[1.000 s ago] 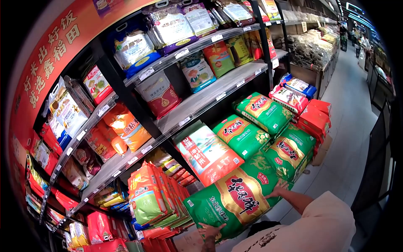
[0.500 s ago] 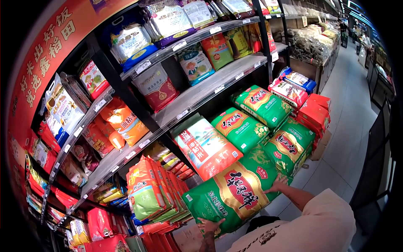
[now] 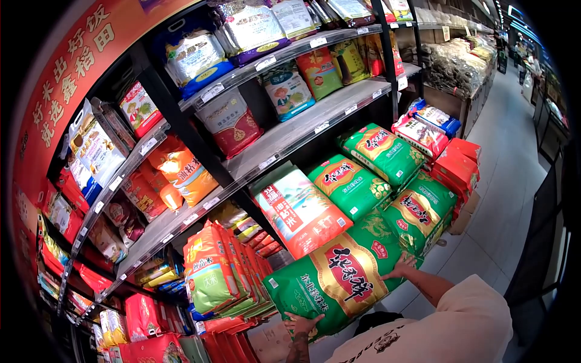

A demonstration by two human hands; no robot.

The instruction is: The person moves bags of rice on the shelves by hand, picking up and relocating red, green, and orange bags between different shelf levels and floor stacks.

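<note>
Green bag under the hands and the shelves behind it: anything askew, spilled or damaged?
Nothing clearly stands out. The green bag under the left hand and right hand shows no tear, and no spill is visible. The shelves look sloped and curved, probably from the camera's tilt and wide lens.

Red lettered banner (image 3: 75, 57) over black-framed grey shelves (image 3: 293, 137); pale tiled floor (image 3: 507, 145) at right; bluish ceiling lights (image 3: 523, 27) far back.

Wearing pale-cream short-sleeved tee (image 3: 445, 320), printed with dark lettering (image 3: 364, 349), small graphic (image 3: 386, 343). Showing black cloth (image 3: 377, 319) alongside, tattoo-like marking (image 3: 298, 349) behind left hand (image 3: 302, 325).
</note>
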